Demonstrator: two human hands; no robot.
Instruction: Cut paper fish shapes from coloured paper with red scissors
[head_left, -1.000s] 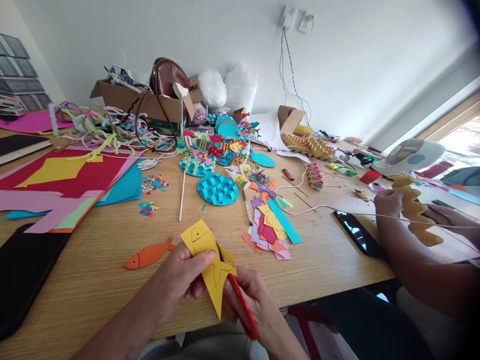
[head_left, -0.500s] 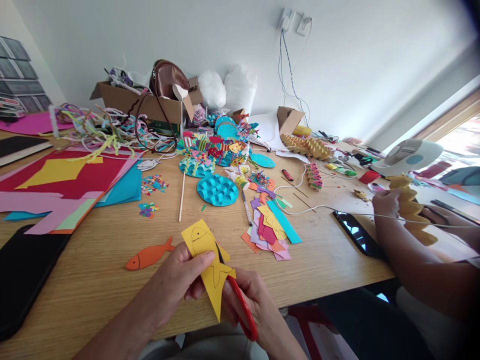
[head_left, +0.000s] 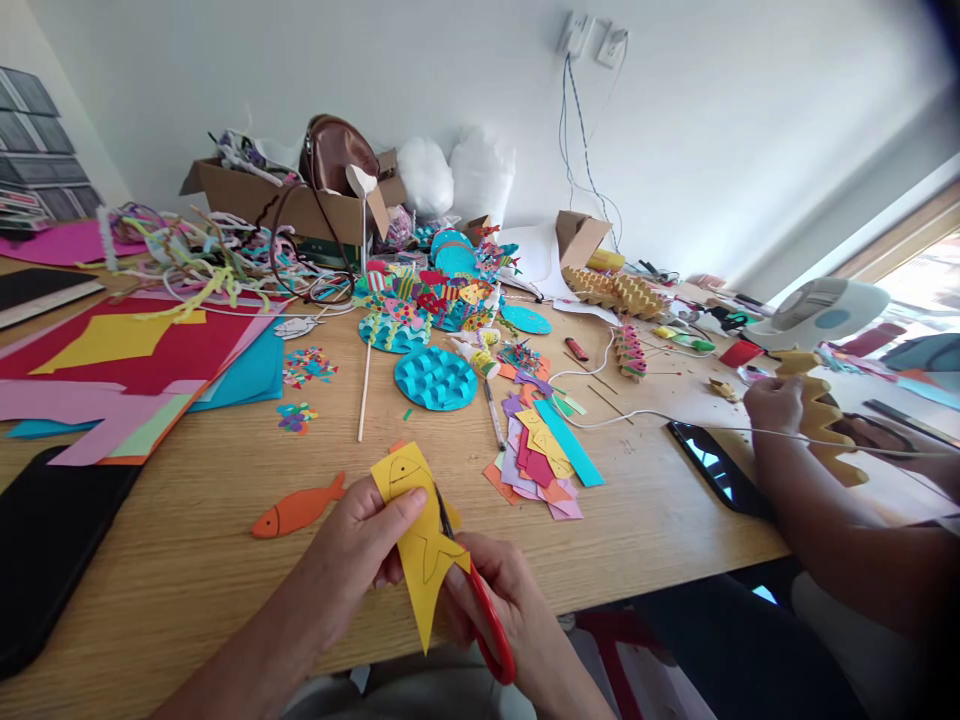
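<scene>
Between thumb and fingers my left hand [head_left: 371,535] pinches a piece of yellow paper [head_left: 421,600] with a fish outline drawn in black. My right hand [head_left: 495,590] is closed around the red handles of a pair of scissors [head_left: 496,640]. The dark blades lie along the paper's right edge beside the drawn fish, partly hidden by the paper. An orange paper fish [head_left: 298,506] rests on the table just left of my left hand. Ahead on the right is a pile of coloured paper scraps [head_left: 534,460], one bearing drawn fish outlines.
A blue round paper piece [head_left: 435,379], a wooden stick [head_left: 364,395] and a pen [head_left: 494,415] lie ahead. Coloured sheets [head_left: 150,365] and a black case [head_left: 60,560] occupy the left. At right, another person's hand [head_left: 774,405] holds scalloped tan paper near a phone [head_left: 716,465].
The yellow paper has turned slightly in my left hand, its lower tip swinging left and its top moving a little right. The scissors stay at the paper's right edge.
</scene>
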